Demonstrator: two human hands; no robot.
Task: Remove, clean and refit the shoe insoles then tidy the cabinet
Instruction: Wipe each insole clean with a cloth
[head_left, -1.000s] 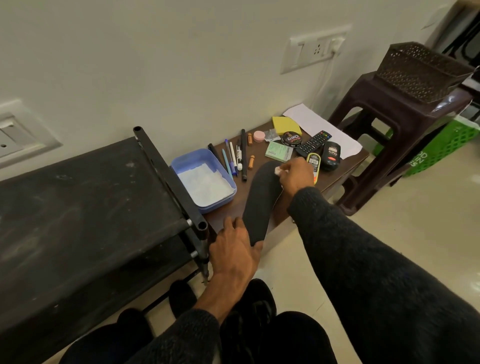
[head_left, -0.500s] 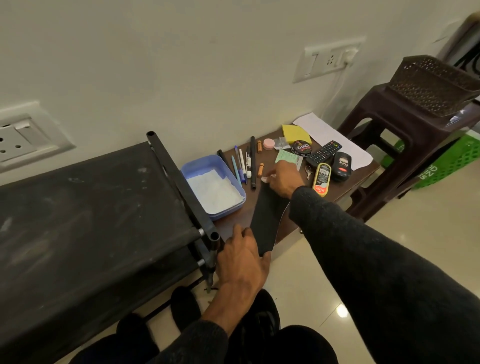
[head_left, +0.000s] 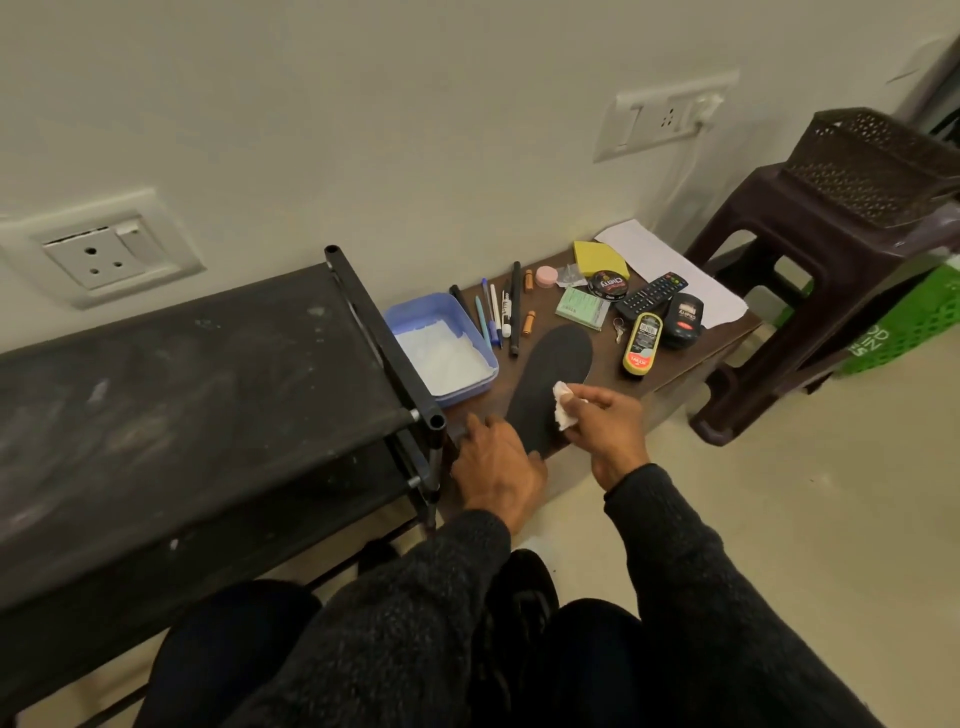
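Observation:
A black insole (head_left: 556, 374) lies flat on the low brown table (head_left: 675, 364), its heel end hanging over the near edge. My left hand (head_left: 493, 470) rests on that heel end with straight fingers and pins it down. My right hand (head_left: 605, 423) pinches a small white wipe (head_left: 562, 410) and presses it on the insole's middle. A black shoe (head_left: 519, 597) sits on the floor between my knees, partly hidden by my sleeves.
A black shoe rack (head_left: 197, 395) stands at the left. On the table are a blue tub (head_left: 441, 348) of white wipes, several pens (head_left: 493, 317), polish tins, a remote (head_left: 652, 293) and paper. A brown stool (head_left: 831, 270) with a basket stands right, before a green crate (head_left: 904, 332).
My right hand has drawn the wipe back along the insole from the toe end to the middle. The left hand still holds the heel. The camera has shifted slightly.

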